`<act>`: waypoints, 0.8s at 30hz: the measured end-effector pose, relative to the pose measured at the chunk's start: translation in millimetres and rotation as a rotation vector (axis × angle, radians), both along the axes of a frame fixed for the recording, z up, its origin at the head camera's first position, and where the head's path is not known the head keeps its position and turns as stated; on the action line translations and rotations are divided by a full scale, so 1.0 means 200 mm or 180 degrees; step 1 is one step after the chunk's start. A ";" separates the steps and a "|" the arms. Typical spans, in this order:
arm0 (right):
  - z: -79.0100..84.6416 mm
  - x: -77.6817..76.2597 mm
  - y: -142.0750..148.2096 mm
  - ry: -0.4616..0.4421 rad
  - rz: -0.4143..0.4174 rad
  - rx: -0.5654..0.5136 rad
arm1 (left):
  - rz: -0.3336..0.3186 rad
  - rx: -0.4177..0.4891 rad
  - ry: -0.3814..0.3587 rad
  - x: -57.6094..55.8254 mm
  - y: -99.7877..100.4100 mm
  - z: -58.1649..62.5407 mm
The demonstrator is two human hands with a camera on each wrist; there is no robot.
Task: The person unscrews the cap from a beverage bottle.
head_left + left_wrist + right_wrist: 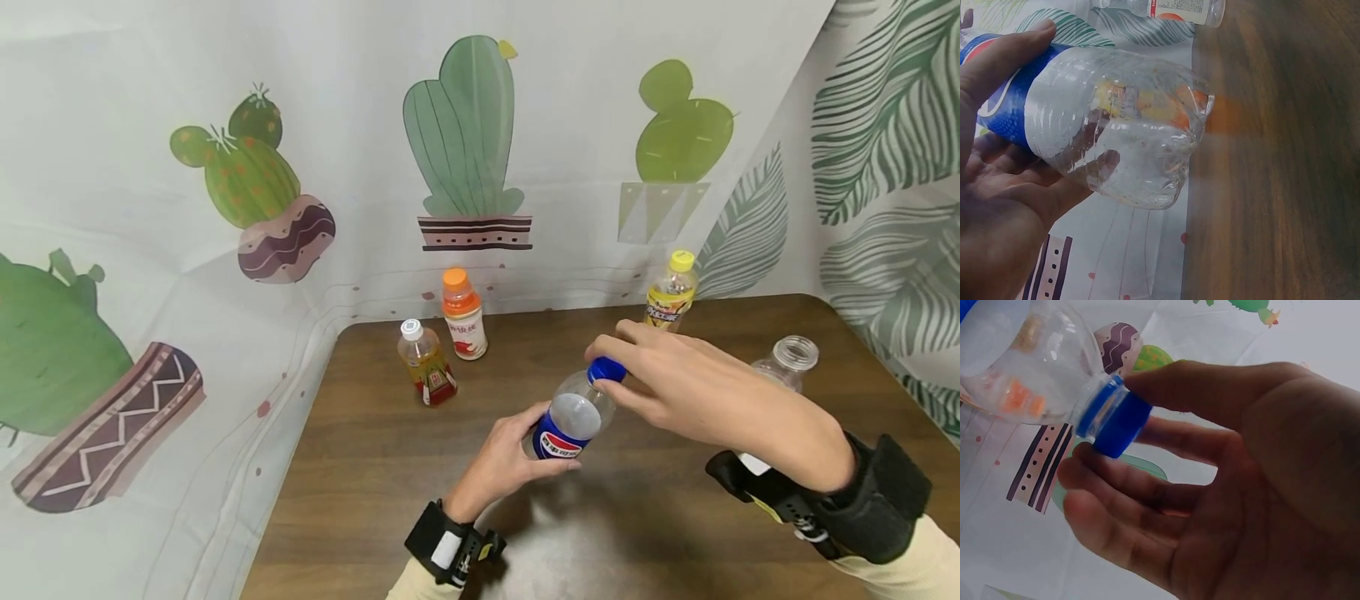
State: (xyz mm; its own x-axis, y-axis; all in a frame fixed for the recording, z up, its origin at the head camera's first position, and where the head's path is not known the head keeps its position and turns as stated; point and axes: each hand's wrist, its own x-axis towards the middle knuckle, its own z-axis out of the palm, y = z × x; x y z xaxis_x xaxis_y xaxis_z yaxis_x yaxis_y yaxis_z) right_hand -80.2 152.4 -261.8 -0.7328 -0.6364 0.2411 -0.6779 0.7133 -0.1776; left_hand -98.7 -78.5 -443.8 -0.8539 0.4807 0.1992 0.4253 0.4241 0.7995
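Several curled fingers [632, 358] round bottle [573, 415], cap [606, 369]

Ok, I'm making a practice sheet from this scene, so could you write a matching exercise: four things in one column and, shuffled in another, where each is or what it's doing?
Column 1
1. Left hand
2. Orange-capped bottle
3. Right hand
4. Yellow-capped bottle

Column 2
A. Holds the blue cap
B. Near the back edge of the table, its lower part hidden by a hand
C. Grips the blue-labelled bottle around its label
D. Just right of the white-capped bottle and farther back

Pairs: 1-C, 2-D, 3-A, 4-B
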 end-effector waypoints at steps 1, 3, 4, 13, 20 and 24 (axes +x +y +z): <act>0.01 0.00 0.00 0.0005 0.0051 0.0002 | -0.0003 0.0002 0.0002 0.00 0.00 0.00; 0.02 0.00 0.01 0.0007 0.0153 -0.0028 | -0.0018 0.0014 -0.0004 0.00 0.00 0.01; 0.02 0.01 0.02 -0.0002 0.0195 -0.0051 | -0.0025 0.0022 -0.0019 0.00 0.00 0.01; 0.01 0.02 0.04 0.0058 0.0507 -0.0237 | -0.0063 0.0008 -0.0092 0.02 0.00 0.00; 0.02 0.03 0.04 0.0168 0.0609 -0.0256 | -0.0097 0.0050 -0.0224 0.03 0.00 0.00; 0.03 0.02 0.05 0.0434 0.0727 -0.0452 | -0.0096 0.0091 -0.0176 0.03 0.00 0.00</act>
State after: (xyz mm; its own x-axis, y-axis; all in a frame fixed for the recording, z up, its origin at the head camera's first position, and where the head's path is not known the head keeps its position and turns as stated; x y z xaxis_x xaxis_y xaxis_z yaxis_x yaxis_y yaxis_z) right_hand -76.8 162.8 -255.8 -0.5292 -0.7340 0.4257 -0.8425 0.5141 -0.1610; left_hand -93.2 -79.4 -444.2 -0.8492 0.5013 0.1662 0.3925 0.3884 0.8337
